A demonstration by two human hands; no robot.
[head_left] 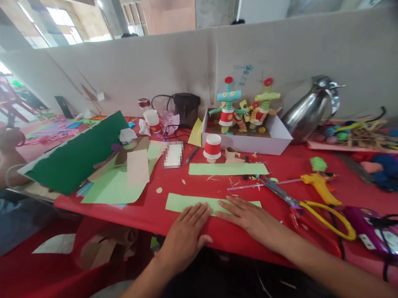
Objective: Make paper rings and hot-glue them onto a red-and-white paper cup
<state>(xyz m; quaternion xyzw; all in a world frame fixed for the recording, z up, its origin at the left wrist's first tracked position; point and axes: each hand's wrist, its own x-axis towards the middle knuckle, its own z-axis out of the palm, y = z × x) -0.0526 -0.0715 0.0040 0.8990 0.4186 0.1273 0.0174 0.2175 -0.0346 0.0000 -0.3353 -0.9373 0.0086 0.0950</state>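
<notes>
A light green paper strip (178, 201) lies flat near the front edge of the red table. My left hand (187, 233) rests on the strip's middle with fingers stretched out. Beside it, my right hand (245, 213) presses flat on the right part, its fingers spread. A second green paper strip (229, 168) lies just behind, parallel to the first. Past that stands an upside-down red and white paper cup (213, 147), with a small brown cardboard roll (230, 154) to its right.
Scissors with yellow handles (327, 217) and a yellow glue gun (309, 185) lie at right. A white box (249, 145) with cup figures stands behind, near a metal jug (313, 108). Green card sheets (112, 186) lie left. Another person's arm (1, 165) shows at far left.
</notes>
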